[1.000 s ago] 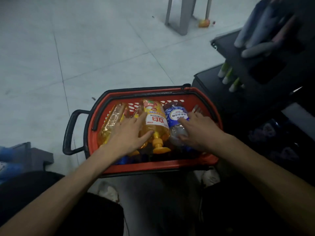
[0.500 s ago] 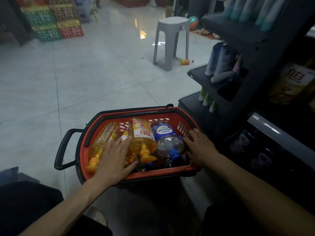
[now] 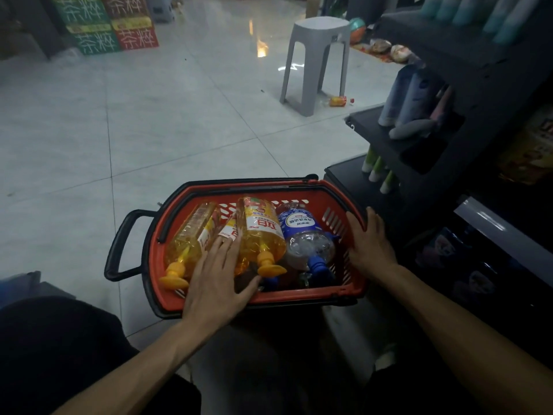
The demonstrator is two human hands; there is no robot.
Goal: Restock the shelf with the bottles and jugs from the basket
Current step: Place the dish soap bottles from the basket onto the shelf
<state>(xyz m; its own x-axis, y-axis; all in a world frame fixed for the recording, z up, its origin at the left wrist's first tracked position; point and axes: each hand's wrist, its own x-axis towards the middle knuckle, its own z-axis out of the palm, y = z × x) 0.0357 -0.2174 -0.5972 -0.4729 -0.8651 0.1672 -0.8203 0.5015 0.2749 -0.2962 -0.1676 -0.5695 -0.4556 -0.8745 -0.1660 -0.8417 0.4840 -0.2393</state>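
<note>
A red basket [image 3: 299,296] with a black rim stands on the tiled floor in front of me. Inside lie yellow pump bottles, one at the left [image 3: 187,244] and one in the middle [image 3: 261,232], and a clear jug with a blue label [image 3: 302,235]. My left hand [image 3: 215,283] lies flat, fingers spread, over the near rim and the yellow bottles. My right hand [image 3: 369,244] rests on the basket's right rim, fingers together. The dark shelf [image 3: 419,163] stands to the right of the basket.
A grey plastic stool [image 3: 317,59] stands on the floor beyond the basket, a small bottle [image 3: 339,100] lying by its leg. Green and red crates [image 3: 110,22] are stacked at the far left. Tubes and bottles [image 3: 410,100] fill the shelf tiers.
My view has tilted up and the basket sits lower in it. My right hand moved off the blue-labelled jug to the right rim. My left hand slid back toward the near rim.
</note>
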